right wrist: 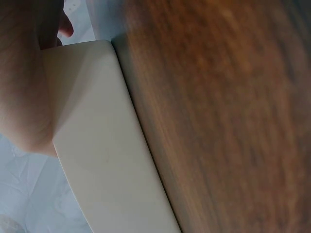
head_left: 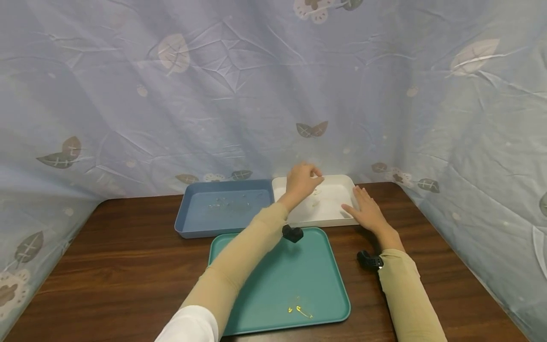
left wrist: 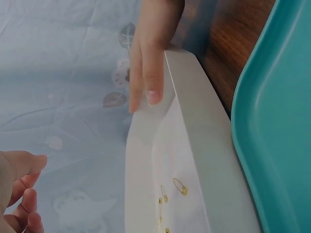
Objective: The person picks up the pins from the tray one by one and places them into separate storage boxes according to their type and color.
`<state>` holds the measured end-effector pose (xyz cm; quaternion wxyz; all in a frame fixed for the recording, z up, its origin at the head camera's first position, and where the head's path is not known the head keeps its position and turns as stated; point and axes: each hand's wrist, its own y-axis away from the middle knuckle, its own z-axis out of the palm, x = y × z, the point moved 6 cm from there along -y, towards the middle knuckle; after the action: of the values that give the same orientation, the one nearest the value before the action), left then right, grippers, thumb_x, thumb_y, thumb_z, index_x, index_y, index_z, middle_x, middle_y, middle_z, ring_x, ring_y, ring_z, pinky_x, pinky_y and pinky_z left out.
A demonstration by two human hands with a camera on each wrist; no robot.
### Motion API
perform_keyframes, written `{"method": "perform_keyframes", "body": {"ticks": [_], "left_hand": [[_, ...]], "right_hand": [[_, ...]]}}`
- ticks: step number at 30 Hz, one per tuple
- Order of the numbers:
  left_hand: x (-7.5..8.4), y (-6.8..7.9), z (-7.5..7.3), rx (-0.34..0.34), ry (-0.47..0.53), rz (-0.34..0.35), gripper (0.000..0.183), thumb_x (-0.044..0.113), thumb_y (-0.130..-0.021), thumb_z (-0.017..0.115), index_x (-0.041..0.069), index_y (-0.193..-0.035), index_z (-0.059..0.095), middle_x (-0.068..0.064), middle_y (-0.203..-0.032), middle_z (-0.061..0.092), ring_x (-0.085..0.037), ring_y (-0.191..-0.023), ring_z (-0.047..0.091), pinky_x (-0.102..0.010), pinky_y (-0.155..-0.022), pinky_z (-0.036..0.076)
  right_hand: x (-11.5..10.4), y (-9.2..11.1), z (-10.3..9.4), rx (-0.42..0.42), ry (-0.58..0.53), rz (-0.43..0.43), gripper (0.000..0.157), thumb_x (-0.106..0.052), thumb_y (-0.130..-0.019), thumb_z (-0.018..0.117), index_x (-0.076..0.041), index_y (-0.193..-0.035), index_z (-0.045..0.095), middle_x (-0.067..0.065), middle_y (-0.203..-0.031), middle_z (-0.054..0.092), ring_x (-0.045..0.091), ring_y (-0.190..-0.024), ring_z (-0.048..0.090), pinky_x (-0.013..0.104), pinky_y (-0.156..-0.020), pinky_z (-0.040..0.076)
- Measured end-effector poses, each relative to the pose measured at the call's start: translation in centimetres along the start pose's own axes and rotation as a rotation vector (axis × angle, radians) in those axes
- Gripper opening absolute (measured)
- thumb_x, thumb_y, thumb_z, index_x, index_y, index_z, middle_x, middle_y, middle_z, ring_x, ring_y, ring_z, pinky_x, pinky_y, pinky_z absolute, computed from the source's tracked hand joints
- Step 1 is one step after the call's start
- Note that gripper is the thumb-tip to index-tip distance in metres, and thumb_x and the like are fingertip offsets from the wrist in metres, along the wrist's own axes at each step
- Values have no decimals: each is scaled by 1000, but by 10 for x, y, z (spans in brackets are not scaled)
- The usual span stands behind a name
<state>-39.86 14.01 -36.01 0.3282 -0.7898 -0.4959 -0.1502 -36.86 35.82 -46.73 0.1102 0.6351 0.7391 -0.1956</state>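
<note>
My left hand [head_left: 301,182] hovers over the white tray [head_left: 337,209], its fingers loosely bent. In the left wrist view the thumb stands apart from the curled fingers [left wrist: 25,201], and nothing shows between them. Several gold safety pins [left wrist: 180,187] lie in the white tray below. Fingers fairly straight, my right hand [head_left: 368,213] rests on that tray's right rim. A gold safety pin [head_left: 304,312] and a smaller gold piece [head_left: 290,309] lie near the front edge of the green tray [head_left: 295,270].
Left of the white tray stands a blue tray [head_left: 194,209] with several small silver pins [head_left: 215,205] in it. All three trays sit close together on a dark wooden table [head_left: 128,266]. A patterned curtain [head_left: 239,118] hangs behind the table and along its sides.
</note>
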Motion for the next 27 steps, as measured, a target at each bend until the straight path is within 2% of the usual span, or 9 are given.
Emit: {"method": "perform_keyframes", "body": {"ticks": [3, 8, 14, 21, 27], "left_hand": [[-1, 7, -6, 9, 20, 21, 18, 34, -92, 68, 18, -97, 73, -2, -101, 68, -17, -98, 61, -40, -91, 46], [-3, 19, -16, 19, 50, 49, 17, 33, -92, 68, 18, -98, 73, -2, -98, 66, -17, -93, 58, -35, -82, 45], [-6, 36, -26, 12, 123, 39, 14, 31, -92, 68, 18, -95, 72, -4, -99, 64, -19, -95, 56, -37, -82, 43], [-10, 57, -41, 24, 183, 31, 13, 27, -91, 70, 15, -93, 72, -7, -100, 64, -20, -93, 57, -34, -82, 44], [-12, 74, -60, 41, 239, 35, 12, 24, -90, 71, 12, -93, 73, -10, -97, 66, -26, -96, 59, -44, -90, 45]], "right_hand": [[-1, -1, 1, -4, 1, 0, 86, -50, -99, 46, 6, -154, 12, 26, -161, 10, 46, -149, 6, 65, -117, 10], [-1, -1, 2, 2, 10, -4, 85, -49, -98, 48, 6, -153, 13, 27, -161, 11, 46, -149, 7, 65, -116, 10], [0, 0, 1, -4, 4, -11, 87, -50, -98, 47, 5, -154, 11, 27, -161, 11, 47, -149, 7, 66, -116, 9], [-2, 2, 0, -5, 3, -21, 85, -47, -99, 48, 7, -153, 13, 28, -160, 11, 47, -148, 7, 67, -115, 11], [-4, 2, -2, -2, 3, -28, 84, -45, -99, 49, 9, -152, 14, 29, -160, 12, 48, -148, 8, 67, -115, 11]]}}
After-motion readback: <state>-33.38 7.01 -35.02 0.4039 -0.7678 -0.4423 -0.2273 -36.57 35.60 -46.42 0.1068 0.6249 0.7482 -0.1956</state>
